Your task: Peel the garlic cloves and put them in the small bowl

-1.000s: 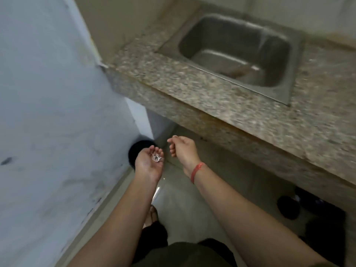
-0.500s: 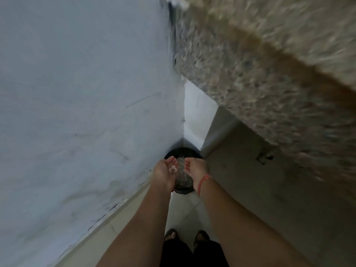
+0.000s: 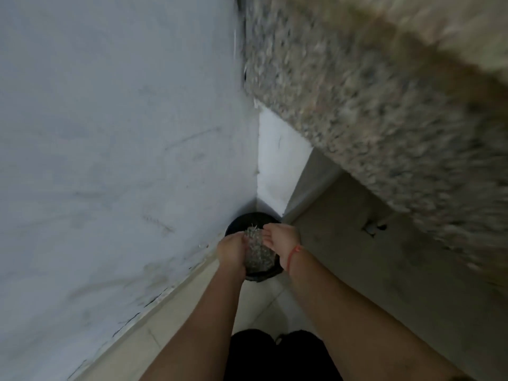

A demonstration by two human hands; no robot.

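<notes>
The left hand was tipped palm-down (whether it held anything, I cannot tell); the right hand hung loose-fingered, holding nothing. Beneath both, pale papery scraps filled a black bin in the corner, under the granite counter.

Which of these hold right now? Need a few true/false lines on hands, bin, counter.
1. The left hand and right hand are both above the black bin. True.
2. The bin sits on top of the granite counter. False: it stands on the floor in the corner, below the counter.
3. A red string circles the right wrist. True.
4. The left hand holds a small bowl. False: no bowl is in view.
</notes>
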